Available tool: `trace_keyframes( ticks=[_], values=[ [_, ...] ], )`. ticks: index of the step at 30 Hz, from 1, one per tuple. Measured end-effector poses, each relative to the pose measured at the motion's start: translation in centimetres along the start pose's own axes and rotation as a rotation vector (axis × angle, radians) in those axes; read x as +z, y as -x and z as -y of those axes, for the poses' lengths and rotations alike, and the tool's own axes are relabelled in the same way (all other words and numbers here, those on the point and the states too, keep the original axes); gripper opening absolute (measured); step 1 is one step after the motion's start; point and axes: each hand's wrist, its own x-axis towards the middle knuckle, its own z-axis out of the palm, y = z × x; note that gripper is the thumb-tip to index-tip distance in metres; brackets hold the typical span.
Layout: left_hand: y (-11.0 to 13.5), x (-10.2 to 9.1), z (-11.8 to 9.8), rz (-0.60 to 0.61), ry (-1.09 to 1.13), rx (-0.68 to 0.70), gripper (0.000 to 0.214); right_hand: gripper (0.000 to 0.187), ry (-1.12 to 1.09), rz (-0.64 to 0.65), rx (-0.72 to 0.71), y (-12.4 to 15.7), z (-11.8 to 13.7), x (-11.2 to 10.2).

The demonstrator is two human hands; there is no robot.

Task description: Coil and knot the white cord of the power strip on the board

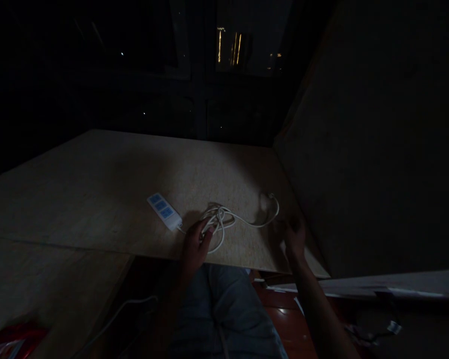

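Note:
On the pale ledge lies a white power strip (164,211) with blue socket panels, tilted away to the upper left. Its white cord (254,225) runs into a loose tangle of loops, then curves right to an end near the wall, where a small plug (271,196) seems to sit in shadow. My left hand (196,244) is closed around part of the loops, thumb and fingers on the cord. To the right of the cord's end, my right hand (295,237) hangs over the ledge with fingers curled together; darkness hides what they hold, if anything.
The pale ledge (97,169) meets a dark wall (377,149) at right and a night window (247,45) behind. A shiny red package (15,339) lies at lower left. Another thin pale cable (123,305) hangs near my legs (228,309).

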Motion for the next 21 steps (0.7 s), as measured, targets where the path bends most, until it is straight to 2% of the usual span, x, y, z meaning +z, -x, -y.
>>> trace_keyframes(
  ticks=[2,5,6,9,12,16,21],
  values=[
    [-0.2,-0.1,0.4,-0.036,0.059,-0.065,0.033,0.042,0.070,-0.016,-0.080,1.3,1.5,-0.2],
    [-0.4,-0.1,0.7,-0.098,0.069,-0.107,0.030,0.029,0.097,0.191,-0.133,4.6,4.1,1.1],
    [-0.5,0.0,0.7,-0.109,0.042,-0.097,0.030,0.028,0.093,0.292,-0.131,5.8,4.8,1.9],
    [-1.0,0.2,0.0,-0.095,-0.123,-0.011,0.027,0.031,0.087,0.480,-0.147,8.9,5.8,5.1],
    [-1.7,0.2,-0.9,-0.046,-0.304,0.083,0.020,0.029,0.136,0.597,-0.177,10.5,5.6,8.1],
    [-2.5,0.2,-1.2,-0.007,-0.397,0.119,0.016,0.027,0.297,0.616,-0.176,10.9,5.2,10.4],
    [-2.4,0.2,-0.8,-0.019,-0.158,0.098,0.016,0.028,0.403,0.512,-0.128,10.7,5.2,10.7]
  ],
)
